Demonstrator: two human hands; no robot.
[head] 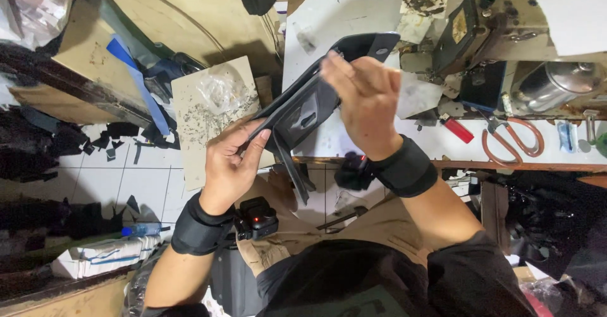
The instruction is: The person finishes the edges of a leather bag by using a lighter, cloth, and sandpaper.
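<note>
- While both hands work above the lap, the left hand (229,165) pinches the lower end of a black leather piece (310,102), thumb and fingers closed on its edge.
- Its partner, the right hand (363,102), is blurred but looks clamped on the upper part, fingers curled over the top rim.
- That piece runs on a slant, its long axis rising from the left hand toward the upper right, held in the air just before the white worktop (354,20).
- A narrow black strap (291,171) hangs from it between the wrists.
- Farther right on the worktop lie orange-handled scissors (512,140) and a red lighter (458,130), nearer the right hand.
</note>
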